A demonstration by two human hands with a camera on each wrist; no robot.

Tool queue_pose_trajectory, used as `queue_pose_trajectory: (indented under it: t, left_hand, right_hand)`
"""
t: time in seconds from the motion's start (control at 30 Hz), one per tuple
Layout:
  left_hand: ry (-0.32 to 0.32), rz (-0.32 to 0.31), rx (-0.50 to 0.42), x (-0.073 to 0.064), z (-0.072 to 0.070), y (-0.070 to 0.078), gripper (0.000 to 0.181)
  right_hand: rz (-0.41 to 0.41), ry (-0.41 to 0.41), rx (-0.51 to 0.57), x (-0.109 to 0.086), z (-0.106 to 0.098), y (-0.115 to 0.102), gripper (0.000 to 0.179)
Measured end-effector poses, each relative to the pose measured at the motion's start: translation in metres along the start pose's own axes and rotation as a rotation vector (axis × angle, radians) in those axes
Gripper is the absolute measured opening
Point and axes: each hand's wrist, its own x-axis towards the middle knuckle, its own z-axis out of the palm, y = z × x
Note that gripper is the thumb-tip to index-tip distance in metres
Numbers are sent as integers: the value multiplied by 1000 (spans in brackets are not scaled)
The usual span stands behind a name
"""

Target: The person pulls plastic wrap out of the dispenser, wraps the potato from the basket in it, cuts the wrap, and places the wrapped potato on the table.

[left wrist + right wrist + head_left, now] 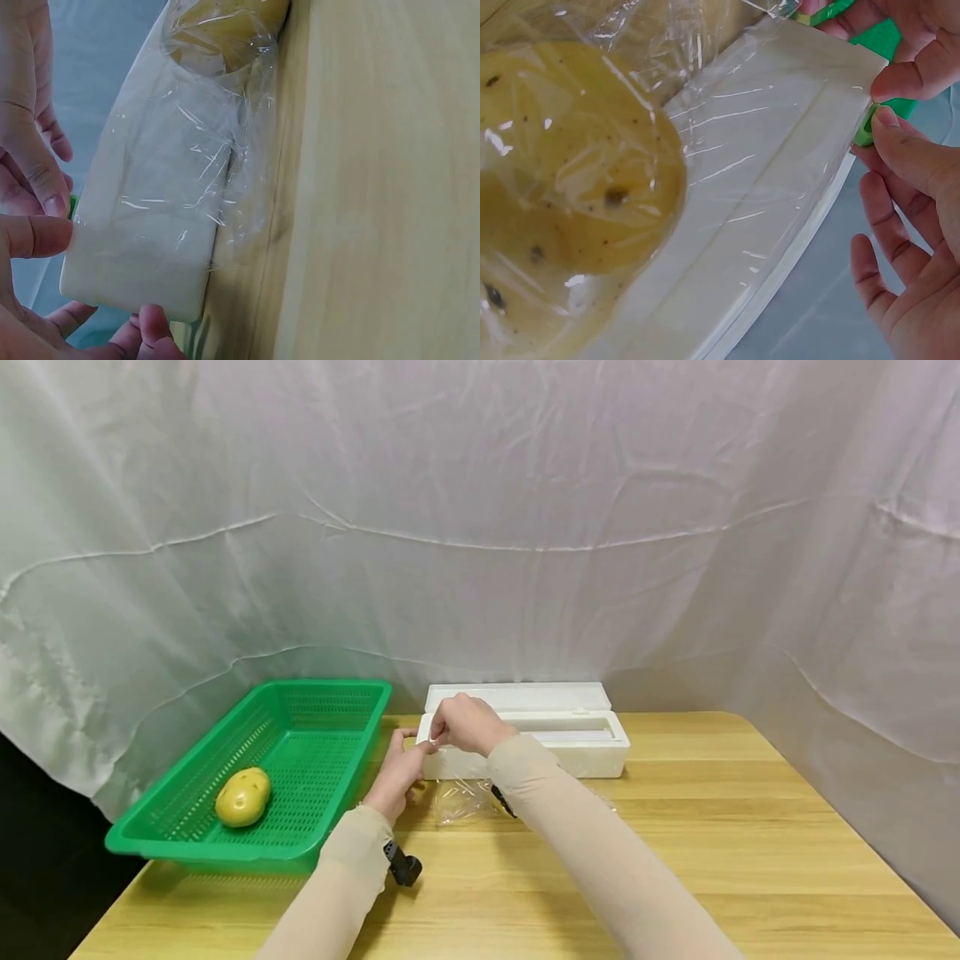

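Observation:
A white cling film box (525,764) stands lengthwise on the table with its lid (517,697) raised at the back. At its left end my left hand (399,772) grips the corner, thumb on top and fingers below. Beside that thumb my right hand (468,724) pinches a small green slider (864,129) on the box's edge. Clear cling film (176,165) drapes down the box's front onto the table. Under the film, against the box, lies a yellow potato (577,202) with dark spots; my right arm mostly hides it in the head view.
On the left stands a green plastic basket (360,752) with one yellow potato (243,797) in it. The wooden table (735,843) extends to the right and front. A grey-white curtain (525,527) hangs behind.

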Motion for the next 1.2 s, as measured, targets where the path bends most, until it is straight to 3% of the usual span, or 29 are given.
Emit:
queue_pose_trajectory:
  t: [0.43, 1.2]
  left_hand:
    - [-39, 3, -17, 5, -3, -3, 56]
    - [-64, 42, 8, 8, -11, -7, 57]
  right_hand:
    - [-68, 28, -84, -3, 5, 10, 7]
    - [-44, 33, -96, -19, -2, 31, 8]
